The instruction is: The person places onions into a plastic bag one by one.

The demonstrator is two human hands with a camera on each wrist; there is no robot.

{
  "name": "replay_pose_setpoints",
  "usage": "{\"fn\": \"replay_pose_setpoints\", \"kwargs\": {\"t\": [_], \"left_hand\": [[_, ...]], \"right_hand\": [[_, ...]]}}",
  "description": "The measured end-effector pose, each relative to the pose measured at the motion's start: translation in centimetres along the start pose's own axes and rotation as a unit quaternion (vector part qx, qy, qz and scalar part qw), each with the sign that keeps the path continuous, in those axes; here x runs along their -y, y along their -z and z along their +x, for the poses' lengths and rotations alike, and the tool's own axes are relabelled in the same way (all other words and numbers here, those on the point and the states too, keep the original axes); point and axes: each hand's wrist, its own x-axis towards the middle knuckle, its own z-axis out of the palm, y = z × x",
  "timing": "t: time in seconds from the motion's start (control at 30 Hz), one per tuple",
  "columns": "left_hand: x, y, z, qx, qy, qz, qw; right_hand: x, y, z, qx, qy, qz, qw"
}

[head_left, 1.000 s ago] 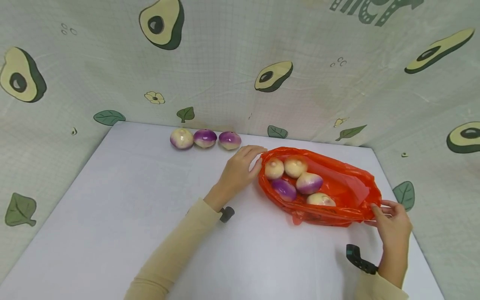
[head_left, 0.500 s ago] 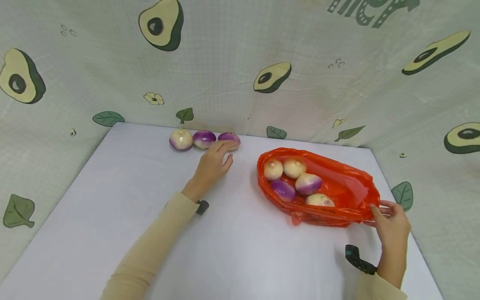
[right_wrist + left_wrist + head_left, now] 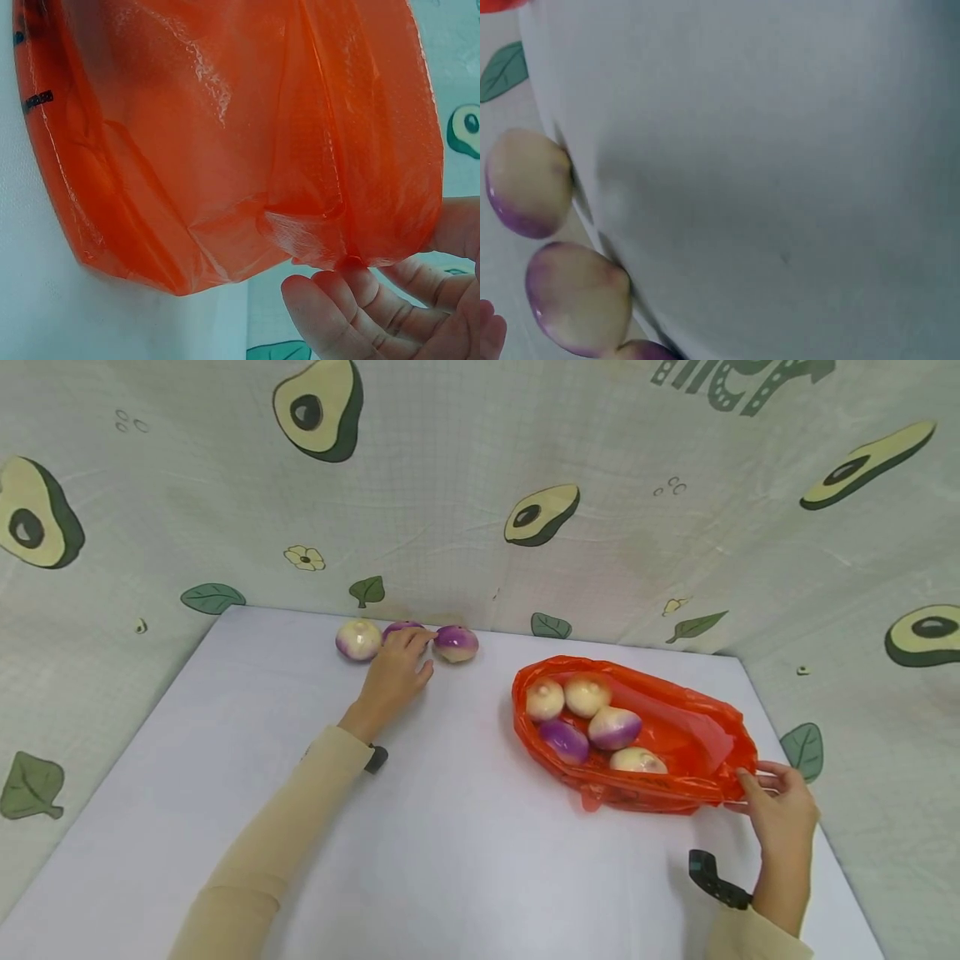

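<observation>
Three purple-and-white turnips stand in a row at the back of the table: a pale one (image 3: 358,640), a middle one (image 3: 403,627) and a right one (image 3: 456,644). My left hand (image 3: 393,681) is over the middle turnip and partly covers it, its fingers loosely bent. Whether it touches is unclear; in the left wrist view only fingertips (image 3: 490,334) show, beside the turnips. On the right lies a red plastic bag (image 3: 637,795), mouth wide, with several turnips (image 3: 615,727) inside. My right hand (image 3: 783,810) pinches the bag's right corner between thumb and fingers.
The white table (image 3: 465,860) ends at a hanging cloth (image 3: 450,485) printed with avocados and leaves, behind and at both sides. The bag's right end reaches close to the table's right edge. A dark band (image 3: 716,881) sits on the right wrist.
My left hand has left the bag's left rim and moved left, past the right turnip to the middle one. The right hand keeps its hold on the bag, which stays in place.
</observation>
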Motion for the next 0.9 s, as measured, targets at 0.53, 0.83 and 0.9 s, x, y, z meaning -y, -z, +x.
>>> {"fn": "replay_pose_setpoints", "kwargs": {"t": [0.53,0.83,0.9], "left_hand": [[3.4,-0.3,1.5,0.055,0.081,0.027,0.9949],[4.1,-0.5,2.0,0.123,0.13,0.04,0.983],[4.1,-0.6,2.2,0.128,0.129,0.038,0.9826]], "right_hand": [[0.0,0.1,-0.2,0.006,0.008,0.006,0.9999],[0.2,0.1,-0.4,0.004,0.003,-0.002,1.0],[0.2,0.1,-0.4,0.004,0.004,-0.003,1.0]]}}
